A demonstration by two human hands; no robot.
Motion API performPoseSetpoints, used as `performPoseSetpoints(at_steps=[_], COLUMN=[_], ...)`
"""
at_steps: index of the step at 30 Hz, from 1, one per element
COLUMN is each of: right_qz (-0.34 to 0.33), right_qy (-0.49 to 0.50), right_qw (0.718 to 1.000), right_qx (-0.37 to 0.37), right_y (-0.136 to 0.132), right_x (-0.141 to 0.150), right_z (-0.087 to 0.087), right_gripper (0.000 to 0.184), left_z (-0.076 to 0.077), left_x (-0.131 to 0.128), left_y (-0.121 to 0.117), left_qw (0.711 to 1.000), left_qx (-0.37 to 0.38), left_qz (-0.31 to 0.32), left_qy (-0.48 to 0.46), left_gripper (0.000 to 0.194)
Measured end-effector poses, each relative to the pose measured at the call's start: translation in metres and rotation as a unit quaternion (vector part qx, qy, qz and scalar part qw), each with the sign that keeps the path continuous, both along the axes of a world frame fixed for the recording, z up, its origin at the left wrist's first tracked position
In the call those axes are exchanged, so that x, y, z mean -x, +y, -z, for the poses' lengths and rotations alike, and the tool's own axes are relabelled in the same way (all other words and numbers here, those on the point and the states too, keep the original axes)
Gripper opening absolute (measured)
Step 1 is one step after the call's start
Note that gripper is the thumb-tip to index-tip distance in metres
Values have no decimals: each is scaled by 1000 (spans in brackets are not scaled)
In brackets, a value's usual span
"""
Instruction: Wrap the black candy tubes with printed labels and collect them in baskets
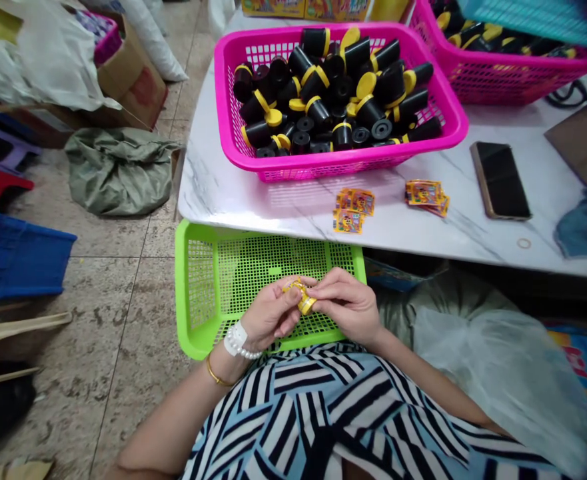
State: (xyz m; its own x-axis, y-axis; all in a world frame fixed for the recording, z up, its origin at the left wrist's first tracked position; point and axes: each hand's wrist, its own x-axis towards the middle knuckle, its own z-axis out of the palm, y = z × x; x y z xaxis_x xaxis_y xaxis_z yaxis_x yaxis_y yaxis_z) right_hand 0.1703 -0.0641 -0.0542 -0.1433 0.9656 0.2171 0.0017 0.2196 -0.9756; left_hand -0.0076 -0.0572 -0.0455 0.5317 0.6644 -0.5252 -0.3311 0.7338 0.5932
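Observation:
My left hand (267,310) and my right hand (353,307) are both closed around a small yellow-capped canister (306,305) with a colourful yellow label on it. The fingers of my left hand wrap its label side, while my right thumb and fingertips pinch at the other side. Below them is a green mesh basket (186,333). On the table ahead lie two small piles of printed labels, a left pile (354,208) and a right pile (426,193). Black canisters with yellow flip caps (318,112) fill a pink basket (243,160).
A phone (502,180) rests on the marble-patterned table (293,227), with a rubber band (524,243) nearby. A second pink basket (493,80) of canisters stands at the back right. On the floor to the left are a grey-green sack (120,170) and a blue crate (23,257).

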Motion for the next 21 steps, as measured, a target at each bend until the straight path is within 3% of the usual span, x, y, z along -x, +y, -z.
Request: performPoseSetpoints(at_steps=[2,6,10,12,16,21], right_qz=[8,-45,-52,-32,25,62], right_qy=[-16,-83,-90,-78,-71,-85], right_qw=[1000,995,991,994,997,994], right_qx=[-20,-35,-81,-65,12,35], right_y=[-1,1,2,0,-6,-9], right_x=[0,-2,-1,1,5,8], right_z=[0,-2,1,4,13,13], right_gripper=[13,25,10,15,42,26], left_z=[0,3,5,6,7,7], left_x=[1,1,1,1,1,-3], left_y=[-1,-4,-4,-2,0,-6], left_qw=[1000,1000,1000,999,993,981], left_qx=[3,1,7,4,1,-93], left_qz=[7,-5,-5,-13,-81,-107], left_qy=[6,20,18,47,91,130], left_gripper=[45,43,41,38,36,30])
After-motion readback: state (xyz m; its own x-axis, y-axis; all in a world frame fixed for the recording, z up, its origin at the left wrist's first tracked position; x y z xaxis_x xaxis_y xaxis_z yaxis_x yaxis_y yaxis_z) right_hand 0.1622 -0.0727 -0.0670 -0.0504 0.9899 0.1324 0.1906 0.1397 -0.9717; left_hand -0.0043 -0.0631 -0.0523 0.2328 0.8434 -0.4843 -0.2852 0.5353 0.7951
